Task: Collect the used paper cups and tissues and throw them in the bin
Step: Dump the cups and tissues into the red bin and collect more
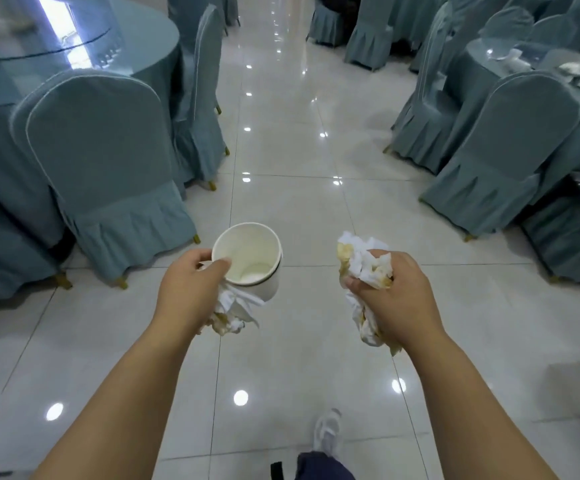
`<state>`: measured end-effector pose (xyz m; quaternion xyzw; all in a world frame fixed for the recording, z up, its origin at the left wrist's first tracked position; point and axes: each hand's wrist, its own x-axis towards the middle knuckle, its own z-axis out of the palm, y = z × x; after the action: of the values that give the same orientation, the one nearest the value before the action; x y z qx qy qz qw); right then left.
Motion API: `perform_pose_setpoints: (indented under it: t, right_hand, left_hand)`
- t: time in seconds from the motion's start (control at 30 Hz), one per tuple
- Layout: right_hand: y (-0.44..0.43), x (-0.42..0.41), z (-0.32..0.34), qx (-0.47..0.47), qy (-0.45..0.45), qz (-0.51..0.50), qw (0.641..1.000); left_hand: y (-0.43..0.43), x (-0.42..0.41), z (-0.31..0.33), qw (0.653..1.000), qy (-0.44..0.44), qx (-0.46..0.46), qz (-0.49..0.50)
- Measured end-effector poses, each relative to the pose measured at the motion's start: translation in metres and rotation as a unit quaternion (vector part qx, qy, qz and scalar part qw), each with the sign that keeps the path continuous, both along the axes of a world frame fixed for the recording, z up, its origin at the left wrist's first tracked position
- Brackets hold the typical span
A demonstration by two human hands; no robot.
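Note:
My left hand (pixel 188 289) grips a white paper cup (pixel 250 258), tilted with its empty inside facing me, together with a crumpled stained tissue (pixel 234 315) hanging below the cup. My right hand (pixel 392 296) is closed around a wad of white tissues with yellow stains (pixel 363 263), which sticks out above and below the fist. Both hands are held out over the tiled aisle. More used tissues and plates (pixel 520 62) lie on the round table at the far right. No bin shows in view.
A glossy white tiled aisle (pixel 281 150) runs ahead between round tables with teal cloths. Covered chairs stand on the left (pixel 108 168) and the right (pixel 499 150). My foot in a white shoe (pixel 328 431) is on the floor below.

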<state>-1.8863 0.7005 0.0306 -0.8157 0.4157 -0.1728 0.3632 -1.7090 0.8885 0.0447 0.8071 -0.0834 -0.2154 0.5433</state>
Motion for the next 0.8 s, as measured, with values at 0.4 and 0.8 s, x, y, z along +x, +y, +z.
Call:
perform_pose_setpoints:
  t: [0.4,0.8]
  right_hand:
    - [-0.269,0.172,0.04,-0.015,-0.034,0.109,0.993]
    - [-0.462,0.42,0.02,-0.018,-0.043,0.178,0.983]
  left_hand:
    - [-0.246,0.124,0.009,0.995,-0.004,-0.015,0.098]
    - [-0.428,0.336,-0.004,0.988,-0.021,-0.027,0.15]
